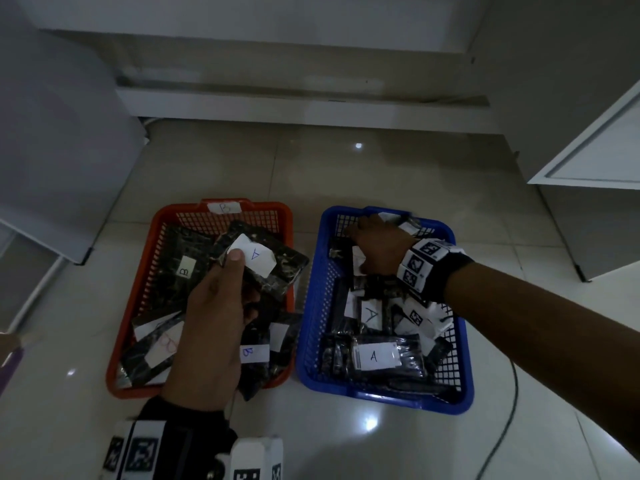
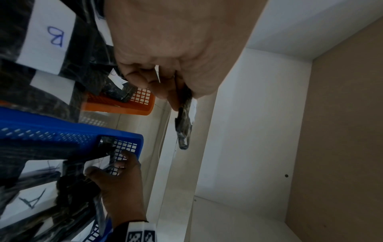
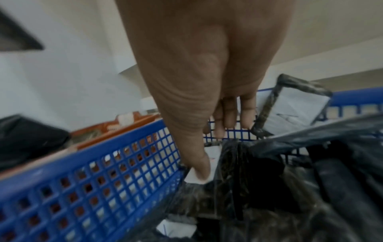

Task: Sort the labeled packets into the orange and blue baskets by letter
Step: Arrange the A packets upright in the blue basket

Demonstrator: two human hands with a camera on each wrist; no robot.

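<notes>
An orange basket (image 1: 273, 206) tagged B holds several dark packets labelled B. Beside it on the right, a blue basket (image 1: 381, 398) holds several packets labelled A. My left hand (image 1: 239, 271) grips a dark packet (image 1: 284, 268) with a white A label above the orange basket, thumb on the label. The left wrist view shows that packet (image 2: 184, 121) edge-on, pinched between thumb and fingers. My right hand (image 1: 374, 244) reaches into the far end of the blue basket. Its fingers are straight and rest on the packets there; the thumb (image 3: 201, 172) touches a white label by the basket wall (image 3: 103, 180).
Both baskets sit on a glossy tiled floor (image 1: 381, 174). A white cabinet (image 1: 52, 168) stands at the left and an open cabinet door (image 1: 606, 150) at the right. A thin cable (image 1: 502, 427) runs along the floor right of the blue basket.
</notes>
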